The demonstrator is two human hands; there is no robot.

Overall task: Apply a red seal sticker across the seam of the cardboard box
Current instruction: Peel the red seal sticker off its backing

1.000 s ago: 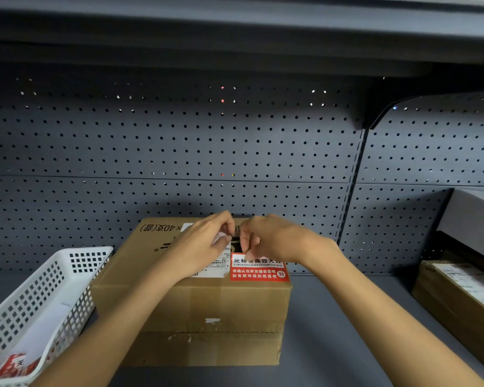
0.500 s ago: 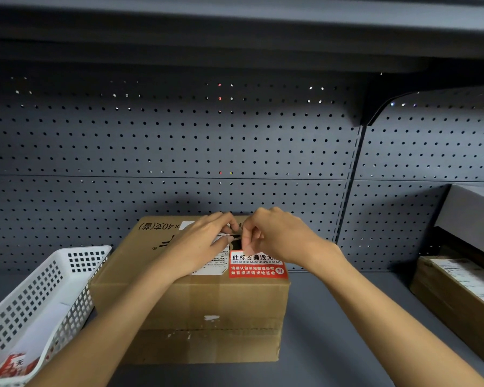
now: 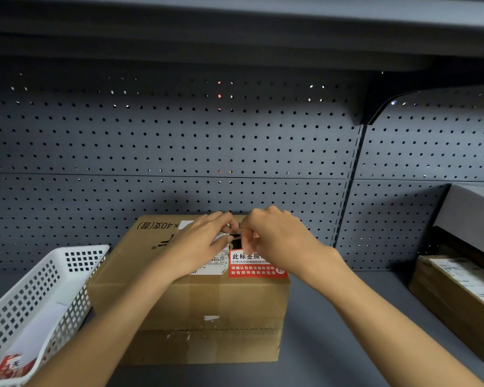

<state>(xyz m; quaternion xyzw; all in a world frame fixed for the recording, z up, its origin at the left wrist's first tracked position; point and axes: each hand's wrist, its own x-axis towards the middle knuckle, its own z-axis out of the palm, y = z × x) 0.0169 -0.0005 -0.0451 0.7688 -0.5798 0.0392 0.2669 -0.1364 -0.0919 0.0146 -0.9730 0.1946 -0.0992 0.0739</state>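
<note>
A brown cardboard box (image 3: 207, 300) stands on the grey shelf, with a white shipping label (image 3: 217, 263) on its top. The red seal sticker (image 3: 253, 268), printed with white characters, lies on the box top by the near right edge. Its far end is hidden under my right hand (image 3: 280, 241). My left hand (image 3: 199, 247) rests over the label. The fingertips of both hands meet and pinch a small white and dark piece at the sticker's far end. Whether that piece is the sticker itself or its backing is unclear.
A white perforated basket (image 3: 48, 289) with red sticker sheets (image 3: 10, 367) sits at the left. More cardboard boxes (image 3: 458, 300) are stacked at the right. A grey pegboard wall (image 3: 179, 146) rises right behind the box, under an overhead shelf.
Both hands stay pinched together over the far end of the sticker; the right hand's knuckles have lifted slightly. The box and sticker have not moved.
</note>
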